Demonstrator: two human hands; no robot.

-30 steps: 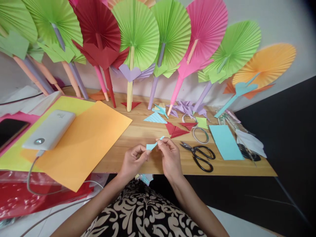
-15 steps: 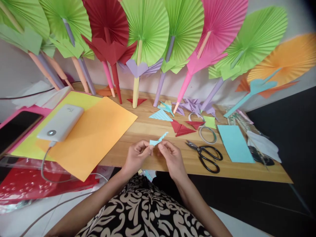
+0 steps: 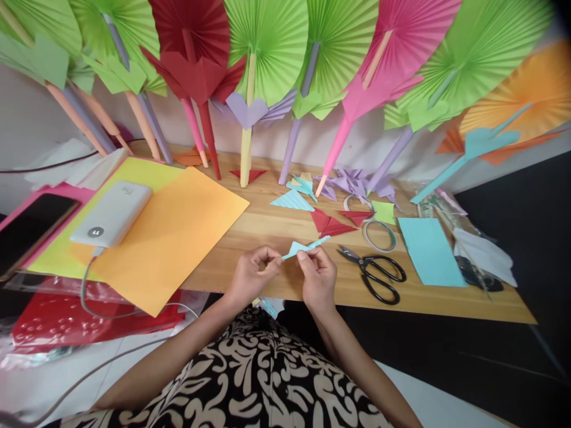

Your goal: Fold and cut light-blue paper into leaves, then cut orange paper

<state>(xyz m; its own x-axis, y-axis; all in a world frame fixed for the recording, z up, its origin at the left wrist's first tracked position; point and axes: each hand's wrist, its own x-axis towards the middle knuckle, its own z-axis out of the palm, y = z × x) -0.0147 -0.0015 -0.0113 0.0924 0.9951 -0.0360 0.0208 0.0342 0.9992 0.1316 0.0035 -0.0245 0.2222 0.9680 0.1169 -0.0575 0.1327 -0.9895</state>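
Observation:
Between my hands, above the table's front edge, is a small folded piece of light blue paper [image 3: 298,248] with a narrow strip pointing up and right. My left hand [image 3: 255,270] pinches its left tip between thumb and fingers. My right hand [image 3: 319,278] grips its right part, thumb on top. Just right of my right hand lie black-handled scissors [image 3: 375,270], blades slightly apart. Beyond the hands are folded red paper pieces [image 3: 332,224] and a pleated light blue paper triangle [image 3: 292,200].
Paper fans with rolled handles, such as a red one [image 3: 196,74], lean along the wall. On the left are an orange sheet [image 3: 178,232], a white power bank [image 3: 113,214] with a cable, and a phone [image 3: 38,232]. Tape rolls [image 3: 379,236] and a blue sheet [image 3: 432,252] lie right.
The folded blue paper has shifted right and turned, now showing a pointed flap. My right hand has moved slightly right, its grip farther along the paper. The view has tilted a little.

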